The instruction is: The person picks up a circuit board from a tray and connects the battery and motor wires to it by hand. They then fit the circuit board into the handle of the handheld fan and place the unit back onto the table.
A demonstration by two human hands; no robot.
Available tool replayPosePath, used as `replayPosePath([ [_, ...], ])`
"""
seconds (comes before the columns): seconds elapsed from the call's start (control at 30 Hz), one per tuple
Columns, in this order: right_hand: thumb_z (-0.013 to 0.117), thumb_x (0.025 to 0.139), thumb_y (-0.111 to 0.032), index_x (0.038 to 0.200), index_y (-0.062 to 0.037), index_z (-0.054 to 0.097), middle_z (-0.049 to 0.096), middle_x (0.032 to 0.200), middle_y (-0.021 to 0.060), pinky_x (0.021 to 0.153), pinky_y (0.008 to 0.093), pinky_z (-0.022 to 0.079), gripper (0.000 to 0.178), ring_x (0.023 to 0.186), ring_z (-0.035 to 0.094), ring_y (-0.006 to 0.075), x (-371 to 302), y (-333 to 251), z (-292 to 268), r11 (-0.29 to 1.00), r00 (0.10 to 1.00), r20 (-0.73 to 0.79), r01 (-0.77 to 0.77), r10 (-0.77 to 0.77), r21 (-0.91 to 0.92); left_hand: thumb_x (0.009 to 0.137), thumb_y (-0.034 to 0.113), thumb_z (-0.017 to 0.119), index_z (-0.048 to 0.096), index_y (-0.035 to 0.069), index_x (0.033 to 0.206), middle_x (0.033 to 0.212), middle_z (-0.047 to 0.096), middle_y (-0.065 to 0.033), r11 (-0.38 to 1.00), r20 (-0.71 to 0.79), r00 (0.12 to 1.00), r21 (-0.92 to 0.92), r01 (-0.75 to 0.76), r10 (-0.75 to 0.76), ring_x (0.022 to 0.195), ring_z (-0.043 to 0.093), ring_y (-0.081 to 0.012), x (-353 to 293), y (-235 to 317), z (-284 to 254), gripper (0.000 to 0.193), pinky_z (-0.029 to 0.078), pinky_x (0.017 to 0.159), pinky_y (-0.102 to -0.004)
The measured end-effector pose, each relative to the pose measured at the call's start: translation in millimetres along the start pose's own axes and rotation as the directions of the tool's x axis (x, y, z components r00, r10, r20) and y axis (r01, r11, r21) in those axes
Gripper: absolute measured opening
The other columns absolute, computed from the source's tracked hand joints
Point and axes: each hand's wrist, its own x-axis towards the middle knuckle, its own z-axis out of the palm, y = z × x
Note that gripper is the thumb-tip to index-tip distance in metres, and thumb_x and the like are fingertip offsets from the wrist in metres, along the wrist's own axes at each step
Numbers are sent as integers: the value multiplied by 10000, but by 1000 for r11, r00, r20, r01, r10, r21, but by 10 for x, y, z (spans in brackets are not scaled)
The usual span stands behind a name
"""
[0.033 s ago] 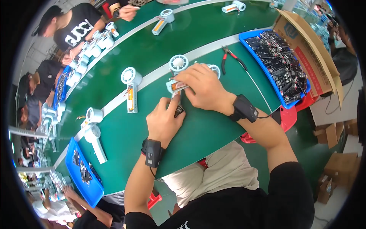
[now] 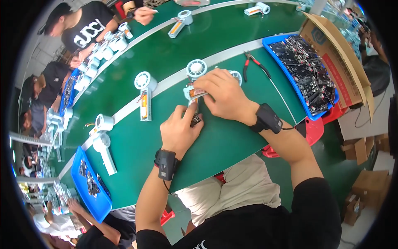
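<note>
Left of the red-handled pliers (image 2: 256,62) and nearer the wearer: one right hand (image 2: 228,92), grip closed on a light-blue housing (image 2: 187,93) with an orange-brown insert. Below it, farther from the pliers: one left hand (image 2: 181,129), grip closed on a small dark board (image 2: 195,120), forefinger reaching up to the housing; whether it presses there cannot be told.

Just left of the pliers: two round fan heads, one grilled and pale-centred (image 2: 196,68), one partly behind the right hand (image 2: 236,77); which belongs to the housing cannot be told.

Well left of the pliers: one fan unit (image 2: 145,93), handle toward the wearer, orange strip showing. Farther left: two more units, one grilled (image 2: 103,123), one with a long pale handle (image 2: 108,159). Farthest left and nearer the wearer: one blue tray (image 2: 100,208), a few dark parts inside.

Right of the pliers: one larger blue tray (image 2: 286,79), heaped with dark boards (image 2: 306,72); past it, one open cardboard box (image 2: 338,62).

Beyond the pliers, on the green table (image 2: 219,31): two fan units, one to the left (image 2: 181,24), one almost straight behind (image 2: 257,9).
</note>
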Motion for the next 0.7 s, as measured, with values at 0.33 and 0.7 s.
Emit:
replayPosePath([
  [0.33, 660, 677, 77, 969, -77, 660, 680, 1007, 59, 860, 429, 474, 330, 974, 627, 282, -149, -131, 48, 992, 991, 56, 124, -124, 19, 745, 153, 811, 723, 143, 1111, 902, 639, -50, 960, -119, 953, -2, 279, -277, 718, 685, -274, -264, -52, -250, 376, 565, 603, -381],
  [0.7, 632, 661, 51, 915, -85, 641, 660, 994, 40, 925, 439, 453, 288, 1018, 614, 272, -159, -174, 113, 977, 969, 138, 210, -205, -22, 848, 208, 783, 686, 124, 1139, 988, 649, -88, 896, -96, 898, 72, 438, -430, 771, 696, -312, -538, -142, -403, 318, 583, 666, -408],
])
